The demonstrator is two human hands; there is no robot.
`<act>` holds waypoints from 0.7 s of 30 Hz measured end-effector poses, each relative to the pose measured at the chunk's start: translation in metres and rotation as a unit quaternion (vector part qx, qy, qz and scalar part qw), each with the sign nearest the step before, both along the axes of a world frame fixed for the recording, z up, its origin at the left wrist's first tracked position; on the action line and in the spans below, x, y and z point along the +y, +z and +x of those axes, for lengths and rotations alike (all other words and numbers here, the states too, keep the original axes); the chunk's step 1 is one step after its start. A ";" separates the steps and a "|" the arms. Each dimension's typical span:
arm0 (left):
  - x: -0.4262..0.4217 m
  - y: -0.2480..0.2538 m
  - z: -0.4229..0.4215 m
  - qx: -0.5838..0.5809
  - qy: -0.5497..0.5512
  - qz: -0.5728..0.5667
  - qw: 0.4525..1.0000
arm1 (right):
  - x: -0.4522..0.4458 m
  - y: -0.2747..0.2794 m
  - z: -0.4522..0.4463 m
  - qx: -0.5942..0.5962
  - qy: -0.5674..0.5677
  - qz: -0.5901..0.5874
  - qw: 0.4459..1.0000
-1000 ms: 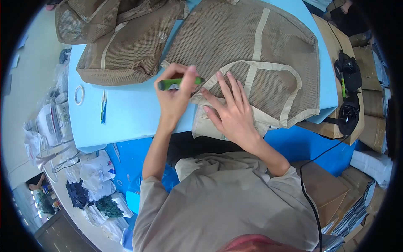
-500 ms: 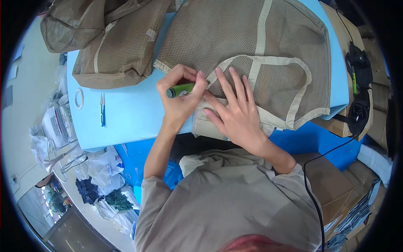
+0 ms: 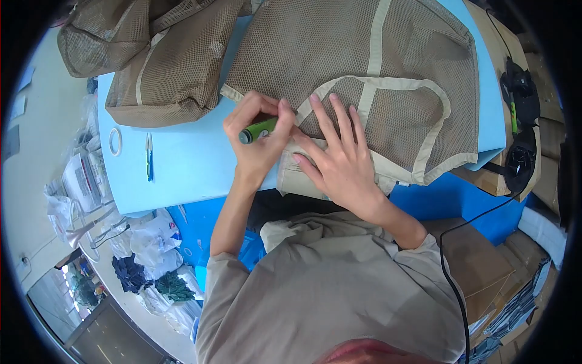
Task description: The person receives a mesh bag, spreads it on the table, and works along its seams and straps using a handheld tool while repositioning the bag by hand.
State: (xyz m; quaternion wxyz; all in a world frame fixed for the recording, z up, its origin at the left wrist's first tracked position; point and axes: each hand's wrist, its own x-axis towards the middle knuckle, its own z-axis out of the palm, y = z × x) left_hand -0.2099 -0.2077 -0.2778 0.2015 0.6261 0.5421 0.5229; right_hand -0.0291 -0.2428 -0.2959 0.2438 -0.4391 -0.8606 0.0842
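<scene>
A green marker (image 3: 257,131) with a dark end is gripped in my left hand (image 3: 257,155), its tip hidden behind the fingers at the beige trim. My right hand (image 3: 345,161) lies spread, palm down, on the brown mesh bag (image 3: 303,48) and its beige edge. Both hands nearly touch where the bag's curved strap (image 3: 397,84) meets the trim. A folded beige flap (image 3: 297,179) hangs at the table's front edge, below my right hand.
On the light blue table (image 3: 176,161) are a tape roll (image 3: 115,142), small snips (image 3: 149,158) and another mesh bag (image 3: 173,67). Black gear with a cable (image 3: 520,161) sits at the right. Plastic bags (image 3: 154,242) lie lower left, cardboard boxes (image 3: 473,261) lower right.
The view has shifted slightly. My left hand has moved right, closer to my right hand, and the marker is now tilted with its rear end toward the camera. My right hand stays spread on the bag.
</scene>
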 end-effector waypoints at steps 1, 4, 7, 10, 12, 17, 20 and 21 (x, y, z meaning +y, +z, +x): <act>0.001 -0.002 -0.001 -0.002 0.013 0.002 1.000 | 0.000 0.000 0.000 0.005 -0.002 0.003 1.000; -0.001 0.001 -0.001 0.002 0.023 0.004 1.000 | 0.000 0.000 0.001 -0.001 -0.001 0.003 1.000; -0.003 0.001 -0.003 0.002 0.025 0.023 0.999 | 0.000 -0.001 0.000 0.003 -0.005 0.006 1.000; -0.002 0.000 -0.002 -0.005 0.020 0.034 0.999 | 0.000 0.000 0.000 0.000 -0.005 0.001 1.000; -0.002 -0.002 -0.003 -0.005 0.014 0.025 1.000 | 0.000 0.000 0.001 -0.001 -0.004 -0.001 1.000; -0.001 0.000 -0.001 0.008 0.030 0.042 0.999 | 0.000 -0.001 -0.001 0.012 -0.009 0.007 1.000; 0.001 0.003 0.001 0.040 0.003 0.034 0.999 | -0.001 0.000 0.000 -0.004 -0.004 0.004 1.000; 0.000 0.003 0.000 0.041 0.004 0.033 0.999 | -0.001 0.000 -0.001 0.002 -0.006 0.006 1.000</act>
